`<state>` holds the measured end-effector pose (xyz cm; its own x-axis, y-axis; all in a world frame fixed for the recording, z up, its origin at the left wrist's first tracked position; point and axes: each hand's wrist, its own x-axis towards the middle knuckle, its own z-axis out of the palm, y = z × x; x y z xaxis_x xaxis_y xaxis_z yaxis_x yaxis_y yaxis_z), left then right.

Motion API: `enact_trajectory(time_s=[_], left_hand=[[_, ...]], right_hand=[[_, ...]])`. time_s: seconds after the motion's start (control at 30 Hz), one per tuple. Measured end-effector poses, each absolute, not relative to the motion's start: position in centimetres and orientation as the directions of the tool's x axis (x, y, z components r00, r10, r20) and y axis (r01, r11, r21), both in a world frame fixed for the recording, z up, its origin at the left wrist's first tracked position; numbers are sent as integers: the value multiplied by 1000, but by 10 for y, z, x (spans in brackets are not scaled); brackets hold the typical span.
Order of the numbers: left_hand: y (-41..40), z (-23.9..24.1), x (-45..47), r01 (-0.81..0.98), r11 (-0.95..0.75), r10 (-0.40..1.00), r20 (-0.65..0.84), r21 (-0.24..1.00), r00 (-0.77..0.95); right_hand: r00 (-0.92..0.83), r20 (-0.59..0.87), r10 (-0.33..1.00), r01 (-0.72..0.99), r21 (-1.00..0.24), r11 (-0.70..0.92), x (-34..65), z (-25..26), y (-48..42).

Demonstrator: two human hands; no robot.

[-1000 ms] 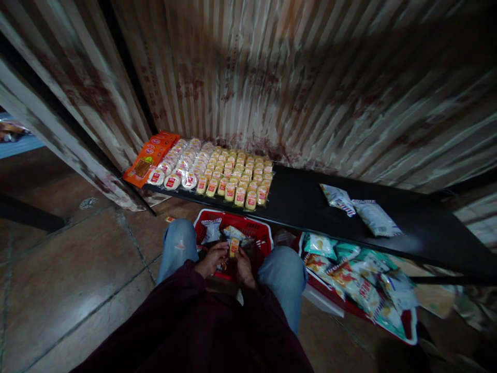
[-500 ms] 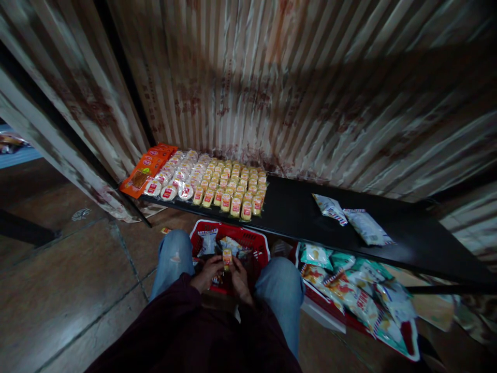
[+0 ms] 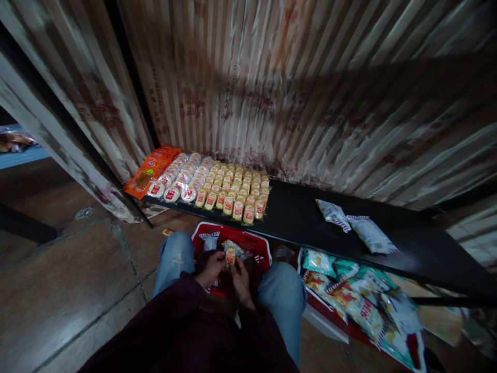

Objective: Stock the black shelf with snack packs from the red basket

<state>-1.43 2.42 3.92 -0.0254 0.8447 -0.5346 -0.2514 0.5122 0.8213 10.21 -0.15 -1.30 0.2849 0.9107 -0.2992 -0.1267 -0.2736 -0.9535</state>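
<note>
Between my knees, my left hand (image 3: 215, 266) and my right hand (image 3: 240, 280) pinch one small yellow wrapped snack cake (image 3: 230, 255) from its two sides. Its printed label faces up at me. Below it stands a red basket (image 3: 265, 248) with several snack packets (image 3: 210, 242) inside, partly hidden by my hands. On the black shelf (image 3: 293, 210) ahead, rows of like yellow wrapped cakes (image 3: 238, 208) lie close together. To their left are rows of round white wrapped cakes (image 3: 172, 194), then orange packets (image 3: 151, 171) at the shelf's left end.
Two white snack bags (image 3: 370, 234) lie on the shelf's right part. Beneath it, a second red basket (image 3: 420, 349) is heaped with green and white chip bags (image 3: 361, 305). A small packet (image 3: 167, 232) lies on the floor by my left knee. A striped curtain (image 3: 248, 93) hangs behind the shelf.
The view has shifted slightly, so everything sits a little lower and further right. Both hands still hold the yellow snack cake, slightly higher over the basket.
</note>
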Motion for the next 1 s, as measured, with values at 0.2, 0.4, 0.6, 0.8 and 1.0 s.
enact_trajectory(time_s=[0.2,0.4,0.6,0.8,1.0], left_hand=[[39,53,-13,-224,405,903,-426,886,-50],[54,72,-22,-185,300,945,-318,936,-77],[66,78,-31,-170,246,955,-269,954,-128],[69,80,-32,-164,222,963,-242,961,-116],[73,94,-25,-46,150,984,-154,988,-85]], right_hand=[[321,-195,927,-56,-981,-187,97,13,13],[315,-100,944,35,-992,-117,85,40,32],[349,-38,936,156,-983,-98,73,53,43],[362,-18,932,209,-973,-100,69,61,48],[367,42,929,260,-964,-59,76,73,48]])
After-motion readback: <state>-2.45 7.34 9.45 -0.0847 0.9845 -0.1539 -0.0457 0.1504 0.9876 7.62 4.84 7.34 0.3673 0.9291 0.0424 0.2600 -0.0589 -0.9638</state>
